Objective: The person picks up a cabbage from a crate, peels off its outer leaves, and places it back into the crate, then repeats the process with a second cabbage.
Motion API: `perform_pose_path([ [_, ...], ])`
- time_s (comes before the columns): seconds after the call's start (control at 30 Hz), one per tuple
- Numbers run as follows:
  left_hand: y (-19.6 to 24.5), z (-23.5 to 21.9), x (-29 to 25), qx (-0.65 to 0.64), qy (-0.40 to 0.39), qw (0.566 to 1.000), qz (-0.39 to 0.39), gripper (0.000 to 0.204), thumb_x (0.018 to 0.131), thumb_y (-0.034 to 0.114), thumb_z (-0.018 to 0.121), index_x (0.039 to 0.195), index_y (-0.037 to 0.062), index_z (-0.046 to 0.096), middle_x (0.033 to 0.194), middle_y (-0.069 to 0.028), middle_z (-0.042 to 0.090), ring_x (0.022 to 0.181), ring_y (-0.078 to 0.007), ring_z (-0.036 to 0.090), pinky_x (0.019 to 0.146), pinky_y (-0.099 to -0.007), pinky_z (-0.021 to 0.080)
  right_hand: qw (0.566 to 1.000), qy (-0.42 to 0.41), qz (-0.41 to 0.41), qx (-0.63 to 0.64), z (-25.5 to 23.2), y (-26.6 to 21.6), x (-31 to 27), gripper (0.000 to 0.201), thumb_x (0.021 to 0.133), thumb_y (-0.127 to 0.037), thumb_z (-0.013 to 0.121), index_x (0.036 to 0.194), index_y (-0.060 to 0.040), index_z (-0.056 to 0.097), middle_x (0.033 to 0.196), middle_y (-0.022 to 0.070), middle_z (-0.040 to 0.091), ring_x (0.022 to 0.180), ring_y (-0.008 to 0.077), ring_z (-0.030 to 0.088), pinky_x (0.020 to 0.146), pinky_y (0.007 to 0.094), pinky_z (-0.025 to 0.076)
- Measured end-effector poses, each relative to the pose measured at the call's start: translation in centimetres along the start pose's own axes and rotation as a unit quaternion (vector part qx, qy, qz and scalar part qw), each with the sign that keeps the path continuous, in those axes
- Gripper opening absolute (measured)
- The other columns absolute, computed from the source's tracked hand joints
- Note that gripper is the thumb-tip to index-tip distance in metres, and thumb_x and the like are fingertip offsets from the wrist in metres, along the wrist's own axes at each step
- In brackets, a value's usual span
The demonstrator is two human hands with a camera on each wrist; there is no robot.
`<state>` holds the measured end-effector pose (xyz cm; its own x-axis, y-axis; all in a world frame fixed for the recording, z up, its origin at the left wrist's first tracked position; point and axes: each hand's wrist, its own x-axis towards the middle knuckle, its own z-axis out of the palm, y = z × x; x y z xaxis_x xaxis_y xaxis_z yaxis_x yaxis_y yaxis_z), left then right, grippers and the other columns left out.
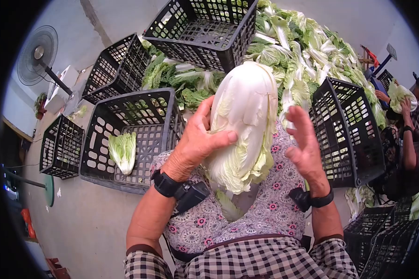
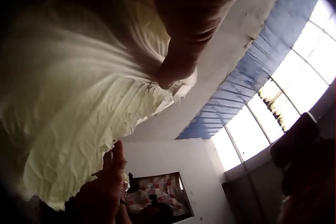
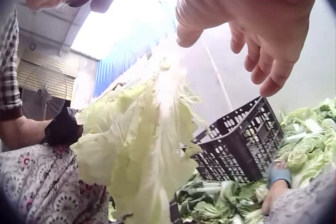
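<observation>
A large napa cabbage [image 1: 244, 121], white at its thick upper end with pale yellow-green frilled leaves below, is held up over the person's lap. The left hand [image 1: 200, 137] grips its left side, thumb across the front and fingers behind. In the left wrist view the thumb presses into the ribbed leaves [image 2: 79, 87]. Just right of the cabbage, the right hand [image 1: 305, 146] is raised and apart from it, slightly blurred. The right wrist view shows that hand [image 3: 252, 19] with loosely bent fingers and nothing in them, above the cabbage [image 3: 147, 134].
A black crate [image 1: 139, 125] at the left holds one small cabbage [image 1: 123, 151]. Other black crates stand at the back [image 1: 205, 32] and right [image 1: 347, 135]. Loose leaves [image 1: 307, 51] are heaped behind. A fan [image 1: 39, 51] stands far left; another person [image 1: 407, 125] holds a cabbage at right.
</observation>
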<state>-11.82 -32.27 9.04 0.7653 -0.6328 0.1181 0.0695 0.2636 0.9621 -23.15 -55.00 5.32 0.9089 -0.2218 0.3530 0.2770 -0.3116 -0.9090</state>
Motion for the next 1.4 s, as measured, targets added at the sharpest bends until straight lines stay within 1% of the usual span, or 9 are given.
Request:
perform_pose_path([
  [0.03,0.0,0.0,0.0,-0.005,-0.003,1.0,-0.001,0.097,0.062,0.029,0.084,0.136,-0.0012,0.029,0.126,-0.0126,0.049,0.115,-0.0194,0.048,0.1,-0.0332,0.038,0.998,-0.052,0.036,0.012,1.1,-0.7,0.1,0.116,0.063,-0.067,0.07,0.144,-0.0032,0.017,0.144,0.0181,0.029,0.133,0.0278,0.031,0.105,0.0436,0.029],
  [0.23,0.2,-0.1,-0.2,-0.009,-0.015,1.0,0.003,0.1,0.062,0.029,0.084,0.138,-0.0009,0.027,0.129,-0.0137,0.047,0.119,-0.021,0.046,0.102,-0.0341,0.036,0.947,-0.22,0.144,0.186,6.4,-0.5,-0.6,0.098,0.061,-0.039,0.084,0.135,-0.0004,0.033,0.126,0.0115,0.05,0.114,0.021,0.05,0.097,0.0349,0.042],
  [0.63,0.2,0.7,0.0,-0.01,-0.014,0.999,-0.036,0.099,0.064,0.037,0.079,0.138,0.0,0.026,0.13,-0.013,0.046,0.119,-0.0214,0.046,0.102,-0.0348,0.035,0.972,-0.147,0.104,0.153,4.8,-1.9,-0.9,0.086,0.073,-0.056,0.071,0.128,0.0041,0.042,0.119,0.0123,0.056,0.11,0.0194,0.053,0.092,0.0329,0.044],
  [0.87,0.3,0.3,-0.1,-0.043,0.031,0.998,-0.046,0.093,0.067,0.03,0.079,0.137,-0.001,0.027,0.126,-0.0145,0.049,0.113,-0.0207,0.051,0.097,-0.0348,0.042,0.985,-0.091,0.128,0.07,1.7,-0.7,-1.4,0.065,0.086,-0.036,0.062,0.133,0.0032,0.038,0.117,0.015,0.056,0.109,0.0187,0.053,0.095,0.0307,0.042],
  [1.0,-0.2,0.0,0.3,-0.011,0.012,0.999,-0.047,0.093,0.066,0.031,0.079,0.137,-0.0009,0.028,0.124,-0.0136,0.05,0.112,-0.0207,0.052,0.097,-0.0342,0.042,0.981,-0.033,0.103,0.162,0.6,-0.4,-0.9,0.071,0.081,-0.03,0.07,0.134,0.0016,0.035,0.124,0.0164,0.052,0.109,0.0217,0.054,0.096,0.0338,0.041],
  [1.1,-0.3,0.4,0.1,0.032,-0.03,0.997,-0.058,0.093,0.065,0.029,0.08,0.137,-0.0008,0.029,0.124,-0.0127,0.051,0.113,-0.0199,0.05,0.097,-0.0329,0.041,0.989,0.008,0.068,0.13,1.5,-1.5,-0.2,0.083,0.076,-0.042,0.074,0.135,0.0006,0.035,0.125,0.0158,0.051,0.113,0.0203,0.052,0.093,0.0317,0.043],
  [1.23,-0.3,0.6,0.0,0.089,-0.077,0.991,-0.066,0.098,0.061,0.03,0.082,0.138,-0.0004,0.03,0.128,-0.0118,0.048,0.117,-0.0192,0.047,0.101,-0.0321,0.035,0.986,0.037,0.049,0.158,2.0,-1.7,0.0,0.062,0.082,-0.025,0.068,0.13,0.0037,0.04,0.116,0.0134,0.057,0.104,0.0185,0.057,0.09,0.0302,0.046],
  [1.37,-0.6,0.2,-0.2,0.094,-0.074,0.991,-0.054,0.09,0.062,0.025,0.081,0.136,0.0004,0.034,0.123,-0.011,0.052,0.113,-0.0176,0.05,0.098,-0.0305,0.038,0.989,0.091,0.059,0.104,0.2,-1.1,0.1,0.041,0.089,-0.019,0.059,0.122,0.0023,0.049,0.094,0.0089,0.064,0.079,0.0094,0.059,0.069,0.022,0.048],
  [1.4,-0.8,0.2,-0.1,0.103,-0.077,0.99,-0.052,0.09,0.062,0.024,0.081,0.135,0.0004,0.035,0.123,-0.0111,0.052,0.112,-0.0176,0.05,0.098,-0.0304,0.038,0.991,0.105,0.035,0.078,0.1,-1.1,0.2,0.036,0.092,-0.022,0.055,0.119,0.001,0.052,0.083,0.0059,0.063,0.065,0.005,0.051,0.058,0.0193,0.044],
])
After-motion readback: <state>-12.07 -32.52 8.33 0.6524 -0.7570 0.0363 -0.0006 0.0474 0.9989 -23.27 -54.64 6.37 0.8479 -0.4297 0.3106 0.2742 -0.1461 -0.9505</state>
